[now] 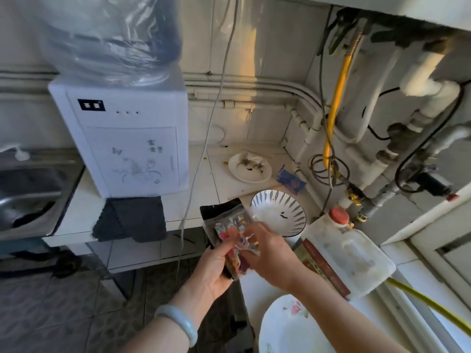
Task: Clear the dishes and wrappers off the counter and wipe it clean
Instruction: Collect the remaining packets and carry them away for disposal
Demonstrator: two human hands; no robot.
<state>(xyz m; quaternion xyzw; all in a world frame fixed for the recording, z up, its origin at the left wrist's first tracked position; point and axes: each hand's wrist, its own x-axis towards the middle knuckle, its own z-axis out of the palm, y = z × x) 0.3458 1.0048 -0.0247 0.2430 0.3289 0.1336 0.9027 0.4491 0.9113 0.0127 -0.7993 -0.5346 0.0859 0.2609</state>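
Both hands hold a bundle of crinkled wrappers (230, 220) in front of the counter's edge: my left hand (216, 266) grips it from below, and my right hand (265, 248) pinches a clear colourful piece on its right side. Just behind stands a blue-striped bowl (277, 212) with white residue. Farther back a small white plate (251, 168) carries dark scraps, and a blue wrapper (290, 180) lies to its right. A flowered white plate (288, 327) sits at the bottom. A dark grey cloth (132, 219) hangs over the counter's front edge.
A white water dispenser (122, 138) with a bottle stands on the tiled counter (204, 179). A steel sink (28, 192) lies at the left. A plastic jug with a red cap (339, 216) rests at the right. Pipes and a yellow hose (336, 98) fill the corner.
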